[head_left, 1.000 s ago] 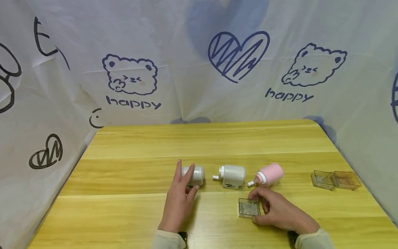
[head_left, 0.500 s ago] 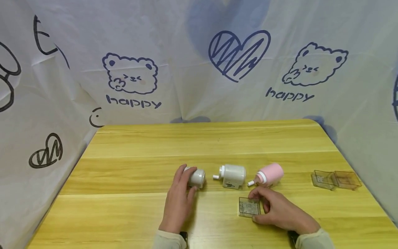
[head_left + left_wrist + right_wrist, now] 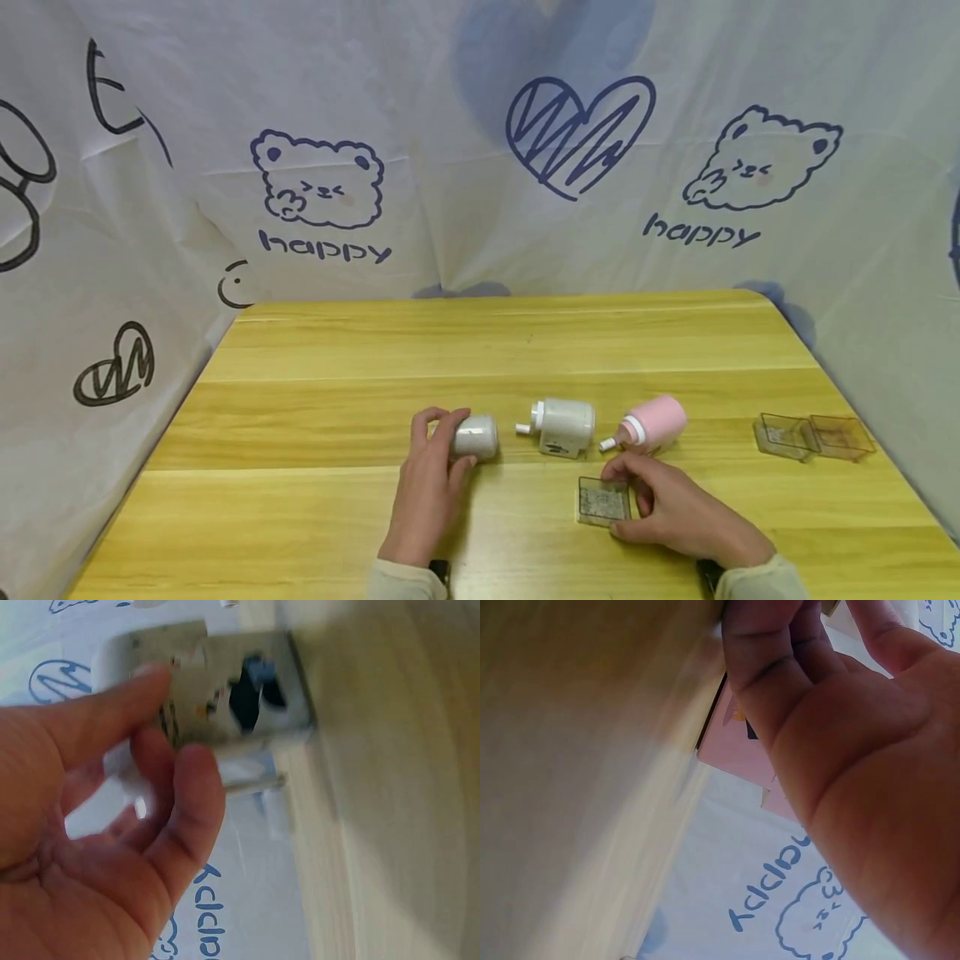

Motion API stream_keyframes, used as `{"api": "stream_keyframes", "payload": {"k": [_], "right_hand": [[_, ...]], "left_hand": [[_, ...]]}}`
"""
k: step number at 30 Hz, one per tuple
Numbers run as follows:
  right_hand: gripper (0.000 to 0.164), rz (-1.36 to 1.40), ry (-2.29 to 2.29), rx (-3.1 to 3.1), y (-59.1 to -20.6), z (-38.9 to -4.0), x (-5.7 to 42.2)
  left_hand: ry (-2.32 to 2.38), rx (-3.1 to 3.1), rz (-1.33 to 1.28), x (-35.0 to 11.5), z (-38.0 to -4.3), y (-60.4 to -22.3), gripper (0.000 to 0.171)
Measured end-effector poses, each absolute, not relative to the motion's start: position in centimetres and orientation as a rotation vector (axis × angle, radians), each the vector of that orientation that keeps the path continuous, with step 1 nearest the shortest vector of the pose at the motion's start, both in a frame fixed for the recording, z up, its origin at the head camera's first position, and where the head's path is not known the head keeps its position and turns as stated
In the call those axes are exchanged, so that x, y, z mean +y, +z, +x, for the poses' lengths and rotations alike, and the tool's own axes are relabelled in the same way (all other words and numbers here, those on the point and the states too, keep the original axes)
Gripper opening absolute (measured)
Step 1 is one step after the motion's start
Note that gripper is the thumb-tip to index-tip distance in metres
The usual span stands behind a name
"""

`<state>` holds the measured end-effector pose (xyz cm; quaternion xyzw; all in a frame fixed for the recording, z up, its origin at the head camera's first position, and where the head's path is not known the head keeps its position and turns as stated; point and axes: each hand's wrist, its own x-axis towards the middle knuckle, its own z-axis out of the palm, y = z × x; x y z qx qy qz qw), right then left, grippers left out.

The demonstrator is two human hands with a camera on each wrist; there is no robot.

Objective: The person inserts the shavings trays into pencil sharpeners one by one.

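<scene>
My left hand [image 3: 426, 492] grips a white hand-crank pencil sharpener [image 3: 477, 437] at its left end, fingers over the top and thumb on the near side. In the left wrist view this sharpener [image 3: 217, 690] shows a dark printed figure, slightly blurred. With thumb and fingers, my right hand [image 3: 663, 510] pinches the right side of a small clear shavings drawer [image 3: 600, 502] on the table. In the right wrist view the right hand [image 3: 855, 742] hides the drawer. Just behind this hand lies a pink sharpener [image 3: 658, 421]. A second white sharpener [image 3: 566, 425] stands between the hands.
Two more see-through drawers, one greyish [image 3: 783, 437] and one brownish [image 3: 842, 437], sit side by side near the right edge of the wooden table [image 3: 337, 350]. White cloth [image 3: 450, 192] with printed drawings hangs behind and at both sides.
My left fingers have curled further round the white sharpener, which has turned and come slightly nearer and to the right. My right hand and the drawer look still.
</scene>
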<state>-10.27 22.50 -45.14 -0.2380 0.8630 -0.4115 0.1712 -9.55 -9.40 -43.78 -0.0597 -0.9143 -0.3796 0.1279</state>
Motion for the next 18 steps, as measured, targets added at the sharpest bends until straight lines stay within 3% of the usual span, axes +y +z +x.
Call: {"api": "stream_keyframes", "payload": {"k": [18], "right_hand": [[0.046,-0.695,-1.156,2.481,-45.17,-10.31,22.51]], "left_hand": [[-1.224,-2.777,-0.407,-9.12,-8.71,-42.81,0.050]]}}
